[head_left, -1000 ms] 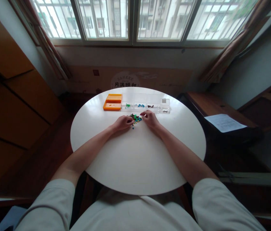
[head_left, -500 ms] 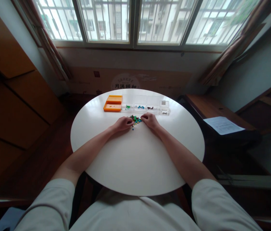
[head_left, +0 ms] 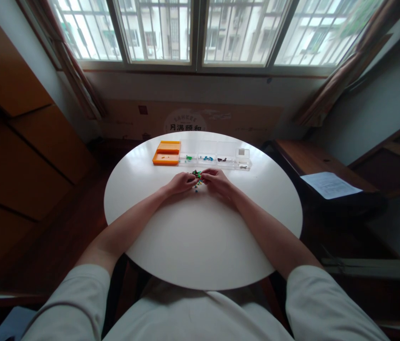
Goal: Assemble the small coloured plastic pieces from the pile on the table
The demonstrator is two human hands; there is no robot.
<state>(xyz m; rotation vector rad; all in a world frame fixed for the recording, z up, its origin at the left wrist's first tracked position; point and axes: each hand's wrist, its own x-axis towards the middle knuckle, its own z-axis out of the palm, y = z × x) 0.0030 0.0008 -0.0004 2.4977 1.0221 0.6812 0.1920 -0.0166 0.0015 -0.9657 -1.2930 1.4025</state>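
A small pile of mixed green, blue, brown and yellow pieces (head_left: 199,174), too small to name by kind, lies on the white oval table (head_left: 200,237). My left hand (head_left: 181,182) rests at the pile's left side, fingers curled together; what they may hold is hidden. From the right, my right hand (head_left: 218,180) reaches over the pile with its fingertips pinched close to the left hand's, covering part of it. Whatever is between those fingertips is too small to make out. One loose blue piece (head_left: 196,191) lies a little nearer to me.
Behind the pile stands an orange box (head_left: 166,159) with a few small pieces. To its right runs a row of clear trays (head_left: 197,163) holding green, blue, brown and whitish pieces. A sheet of paper (head_left: 330,184) lies on a wooden bench (head_left: 302,158) at the right.
My right hand has moved left over the pile, its fingertips now close to my left hand and hiding more pieces. My left hand has hardly moved.
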